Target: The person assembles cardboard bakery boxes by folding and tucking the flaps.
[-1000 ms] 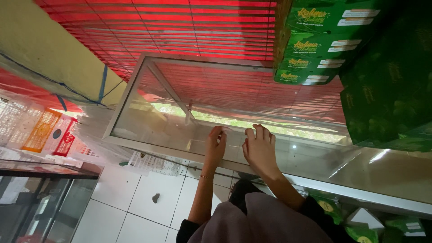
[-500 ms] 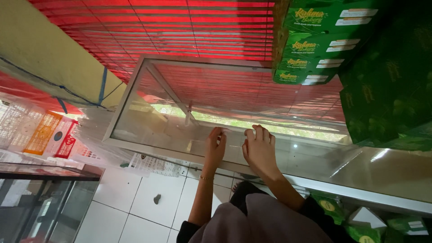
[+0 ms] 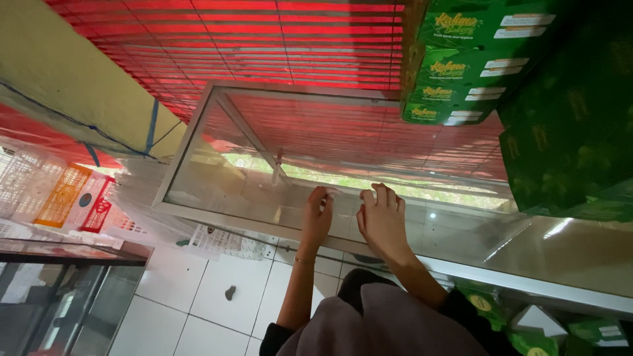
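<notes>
Both palms press on the glass top (image 3: 277,171) of the aluminium-framed display case, near its front edge, so even, light pressure seems wise. The left hand (image 3: 318,217) rests with fingers slightly curled; the right hand (image 3: 382,221) lies flat, fingers spread. Neither grips anything. Green boxes (image 3: 461,59) are stacked far right.

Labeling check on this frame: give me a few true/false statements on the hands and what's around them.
1. Both hands rest on the glass top of the display case. True.
2. The left hand holds a green box. False: it lies bare on the glass.
3. Green boxes are stacked at the case's far right end. True.
4. The right hand wears a glove. False: it is bare.
5. The floor is white tile. True.
</notes>
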